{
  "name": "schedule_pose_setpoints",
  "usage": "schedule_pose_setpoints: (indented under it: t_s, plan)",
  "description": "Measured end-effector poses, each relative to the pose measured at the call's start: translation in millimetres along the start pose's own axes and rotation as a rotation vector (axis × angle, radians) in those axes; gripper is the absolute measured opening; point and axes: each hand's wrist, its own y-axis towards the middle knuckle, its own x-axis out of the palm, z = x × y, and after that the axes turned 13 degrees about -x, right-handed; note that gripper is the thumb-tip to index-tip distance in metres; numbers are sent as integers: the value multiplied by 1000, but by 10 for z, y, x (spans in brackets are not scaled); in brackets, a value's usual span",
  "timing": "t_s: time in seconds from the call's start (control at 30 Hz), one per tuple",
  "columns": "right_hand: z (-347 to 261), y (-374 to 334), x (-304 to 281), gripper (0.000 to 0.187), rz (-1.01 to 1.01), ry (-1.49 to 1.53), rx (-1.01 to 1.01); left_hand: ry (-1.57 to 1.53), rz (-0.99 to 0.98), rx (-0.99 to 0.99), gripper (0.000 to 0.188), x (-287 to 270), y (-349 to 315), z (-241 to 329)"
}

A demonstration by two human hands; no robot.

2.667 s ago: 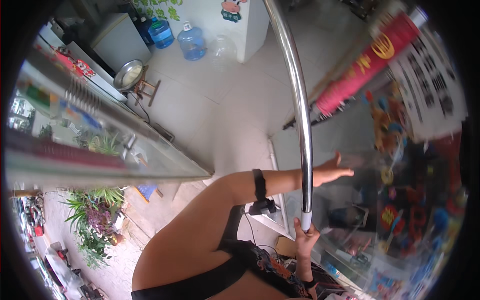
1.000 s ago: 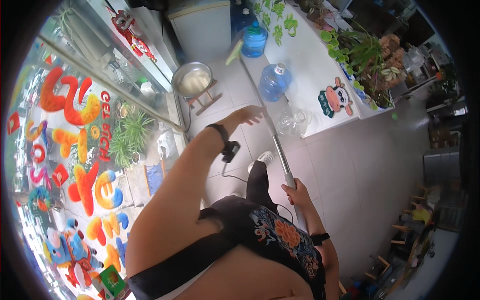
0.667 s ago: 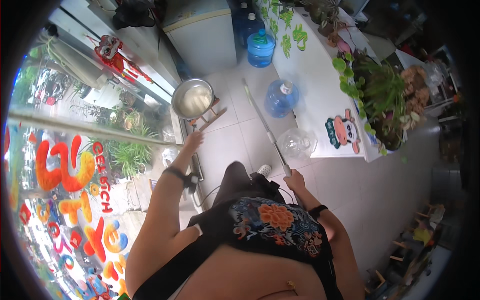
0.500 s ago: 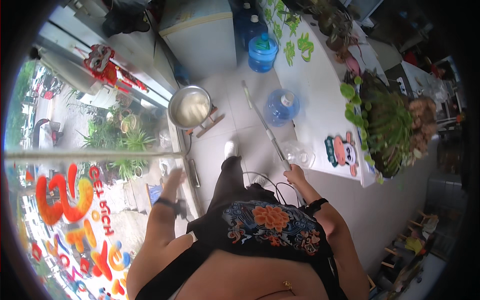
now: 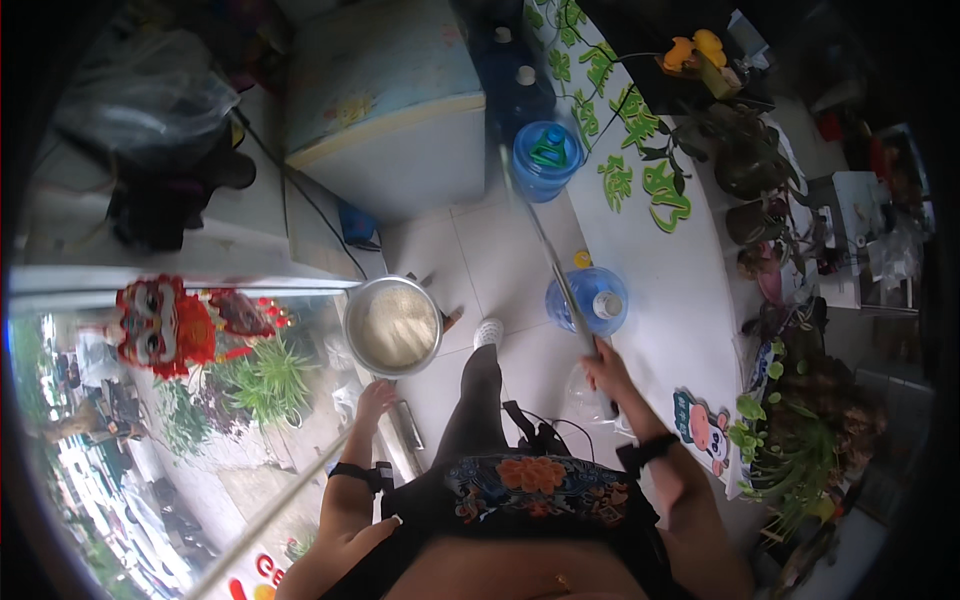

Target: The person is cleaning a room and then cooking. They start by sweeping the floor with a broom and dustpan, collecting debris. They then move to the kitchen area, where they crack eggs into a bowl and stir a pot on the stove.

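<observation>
My right hand (image 5: 606, 366) is closed round a long silvery pole (image 5: 560, 273). It slants away from me, its pale far end just left of a blue water jug (image 5: 545, 170); what that end is, I cannot make out. My left hand (image 5: 375, 399) holds nothing, its fingers loosely apart, just on the near side of a round metal basin (image 5: 436, 325). Pale, grainy stuff (image 5: 397, 322) fills much of the basin. Below my right hand lies clear plastic (image 5: 585, 396), partly hidden. A second blue water jug (image 5: 573, 300) lies behind the pole.
Along the right runs a white counter (image 5: 655, 290) with potted plants (image 5: 800, 450) on it. A white chest (image 5: 400, 150) stands ahead. To the left, a red lion-head ornament (image 5: 165, 325) hangs by the glass. Tiled floor (image 5: 490, 255) lies between, with my shoe (image 5: 488, 332) on it.
I have moved forward, so the basin, jugs and chest are closer. My left hand has come near the basin. The pole stays in my right hand, steeper than before.
</observation>
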Motion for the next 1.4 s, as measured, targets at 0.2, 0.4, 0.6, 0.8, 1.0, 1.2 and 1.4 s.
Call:
schedule_pose_setpoints:
  t_s: [0.2,0.4,0.6,0.8,1.0,1.2,1.4]
  plan:
    - [-453,1888,155,28,-69,79,-89,-14,2,-108,33,-117,-164,14]
    - [-696,3056,512,43,3,-318,-17,66,-5,-221,43,-390,-448,-376]
    - [246,2558,671,50,79,-776,-115,59,22,-314,40,-462,-524,-493]
    - [847,717,835,55,-19,-640,-22,142,15,-292,39,-393,-182,-257]
    - [398,-870,618,54,-58,-530,144,257,-58,-165,37,-311,453,216]
    - [-392,-1913,431,58,38,51,584,32,-330,-82,36,-133,923,501]
    - [-666,-1834,716,54,167,438,652,363,-149,-102,35,-12,1236,1078]
